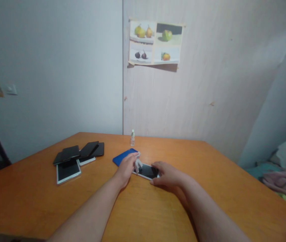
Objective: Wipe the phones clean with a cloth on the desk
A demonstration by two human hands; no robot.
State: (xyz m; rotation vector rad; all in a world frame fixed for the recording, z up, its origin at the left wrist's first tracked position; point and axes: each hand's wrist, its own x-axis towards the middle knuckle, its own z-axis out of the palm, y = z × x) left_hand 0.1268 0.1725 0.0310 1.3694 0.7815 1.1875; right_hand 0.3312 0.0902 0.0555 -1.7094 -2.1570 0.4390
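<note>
A tablet [146, 170] with a white rim and dark screen lies in front of me on the wooden table [143, 208]. My right hand [167, 173] grips its right end, thumb at the near edge and fingers at the far edge. My left hand [128, 168] is closed on a crumpled white cloth [138, 164], which touches the left part of the screen. Just behind that hand lies a flat blue case or tablet [121, 157], partly hidden by it.
At the left, several dark cases or tablets [69, 153] overlap a white-rimmed tablet [68, 172]. A small clear bottle [132, 138] stands near the back edge. Fruit pictures [155, 42] hang on the wall. Bundled fabric [284, 178] lies beyond the table's right edge.
</note>
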